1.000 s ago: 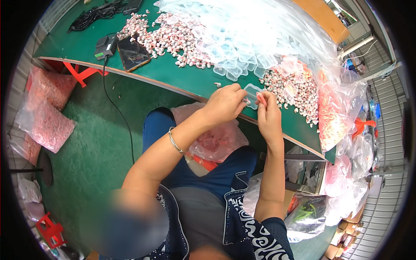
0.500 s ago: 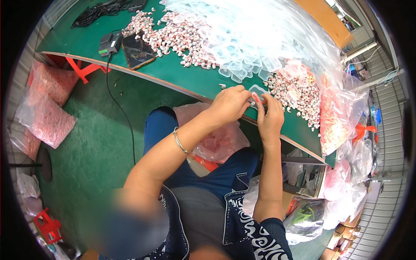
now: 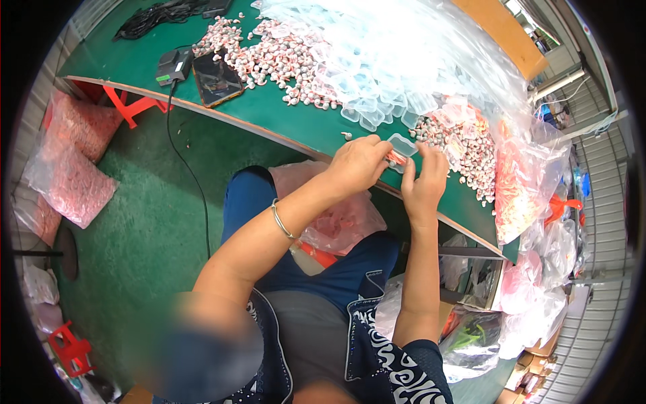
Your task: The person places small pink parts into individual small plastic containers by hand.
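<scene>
Left hand (image 3: 360, 163) pinches an open clear box (image 3: 403, 143) by the table (image 3: 296, 121) edge, right hand (image 3: 426, 176) beside it, fingers parted, contact unclear; pink piece (image 3: 396, 159) inside could spill if the box tilts.

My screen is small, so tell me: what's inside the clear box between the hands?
Inside the clear box, something pink-orange shows. The left hand covers the box's left end; anything behind it cannot be seen.

green table (image 3: 289, 120): black cables (image 3: 151, 21), dark phone (image 3: 217, 82), small pieces (image 3: 269, 55), clear boxes (image 3: 377, 108)
</scene>
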